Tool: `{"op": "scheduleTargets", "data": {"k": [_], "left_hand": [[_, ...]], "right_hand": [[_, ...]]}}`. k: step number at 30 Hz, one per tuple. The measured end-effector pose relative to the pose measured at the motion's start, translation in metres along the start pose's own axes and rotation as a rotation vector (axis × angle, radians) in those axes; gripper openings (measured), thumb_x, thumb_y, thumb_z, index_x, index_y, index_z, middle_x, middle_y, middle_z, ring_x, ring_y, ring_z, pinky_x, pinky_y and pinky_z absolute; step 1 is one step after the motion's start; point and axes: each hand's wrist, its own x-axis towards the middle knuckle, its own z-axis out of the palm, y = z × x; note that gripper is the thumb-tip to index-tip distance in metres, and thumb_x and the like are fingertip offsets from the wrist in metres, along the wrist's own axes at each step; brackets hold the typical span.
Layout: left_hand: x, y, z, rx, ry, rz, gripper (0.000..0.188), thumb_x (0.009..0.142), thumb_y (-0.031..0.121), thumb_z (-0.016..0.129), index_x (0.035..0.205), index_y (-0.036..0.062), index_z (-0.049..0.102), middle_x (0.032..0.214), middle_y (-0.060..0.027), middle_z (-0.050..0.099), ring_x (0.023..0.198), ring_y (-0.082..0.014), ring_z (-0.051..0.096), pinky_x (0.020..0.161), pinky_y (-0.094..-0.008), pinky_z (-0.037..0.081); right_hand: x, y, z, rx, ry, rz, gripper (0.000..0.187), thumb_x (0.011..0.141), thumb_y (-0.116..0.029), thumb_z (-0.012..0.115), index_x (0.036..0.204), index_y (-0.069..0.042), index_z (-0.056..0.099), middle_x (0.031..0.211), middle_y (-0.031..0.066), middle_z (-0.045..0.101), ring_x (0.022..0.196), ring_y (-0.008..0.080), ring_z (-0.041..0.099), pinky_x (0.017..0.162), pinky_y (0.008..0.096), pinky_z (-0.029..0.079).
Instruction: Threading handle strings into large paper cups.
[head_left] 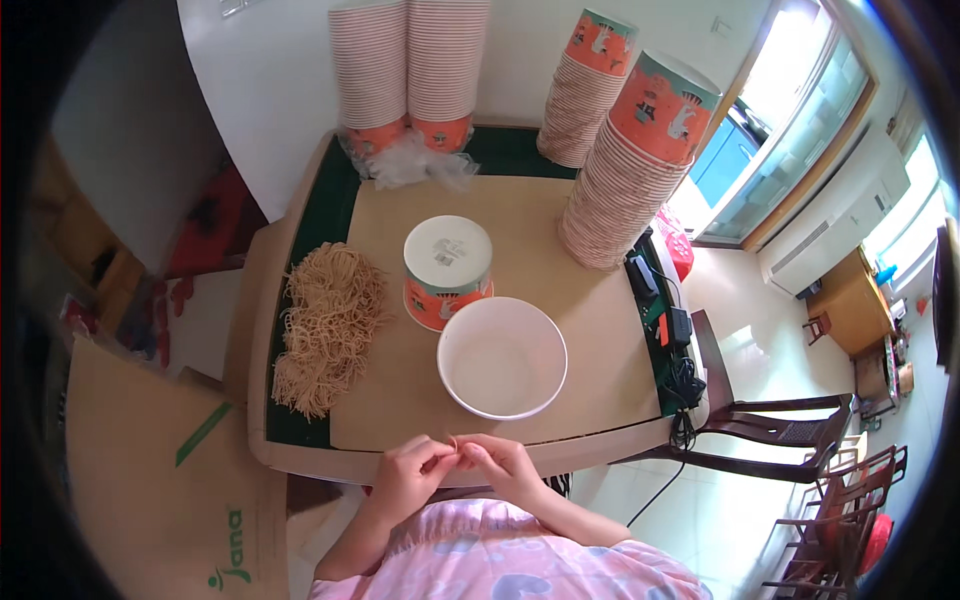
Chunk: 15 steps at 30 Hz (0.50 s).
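Note:
My left hand (412,472) and my right hand (500,462) meet at the table's near edge, fingertips pinched together on a small thin piece (452,443); I cannot tell what it is. Just beyond them stands an open white paper bowl (502,357), upright. Behind it sits an upside-down orange and teal paper bowl (447,270). A pile of dry yellow noodles (327,325) lies to the left on the table.
The tan table (590,330) carries tall stacks of paper bowls at the back (408,70) and back right (625,160), with crumpled plastic wrap (415,165). Black adapters and cables (668,330) lie on the right edge. A cardboard box (150,480) is lower left, wooden chairs (800,450) at right.

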Motion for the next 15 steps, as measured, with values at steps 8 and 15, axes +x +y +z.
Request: {"op": "scheduleTargets", "data": {"k": [8,15], "left_hand": [[0.0,0.0,0.015,0.078,-0.016,0.08,0.012,0.076,0.012,0.074,0.076,0.0073,0.062,0.068,-0.0073,0.057,0.057,-0.0259,0.059,0.051,-0.0358,0.047],[0.006,0.003,0.028,0.105,-0.083,0.209,0.007,0.075,0.011,0.072,0.078,0.0092,0.067,0.067,-0.0057,0.056,0.057,-0.0248,0.06,0.051,-0.0355,0.048]], "right_hand": [[-0.001,0.005,-0.003,-0.01,0.162,-0.168,0.014,0.091,-0.009,0.062,0.098,0.003,0.064,0.094,0.0079,0.067,0.088,0.0123,0.063,0.078,0.0257,0.051],[-0.011,-0.005,-0.028,0.626,0.305,-0.133,0.008,0.097,-0.008,0.05,0.097,-0.001,0.055,0.097,0.011,0.064,0.092,0.019,0.062,0.086,0.0343,0.05]]}}
